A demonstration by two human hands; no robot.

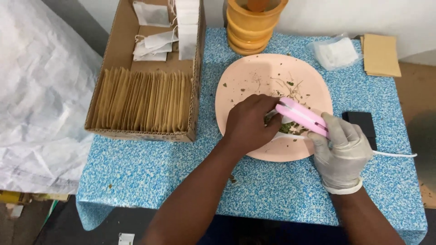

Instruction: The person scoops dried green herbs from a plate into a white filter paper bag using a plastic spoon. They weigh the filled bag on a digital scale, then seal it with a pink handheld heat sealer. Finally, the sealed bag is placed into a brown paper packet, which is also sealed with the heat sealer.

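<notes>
The right hand (341,152), gloved, is wrapped around a pink sealer (302,117), fingers curled tight on its near end. The sealer's long axis runs up and to the left from that grip, out over the plate (254,77), with a white cord (394,154) trailing off to the right. The bare left hand (249,123) comes in from the other side, fingers pressed together and bent down at the sealer's far tip, where something small and white lies among the dried herbs (290,88) (I cannot tell whether it is pinched). A box (113,41) of brown packets (143,100) sits well to the left.
</notes>
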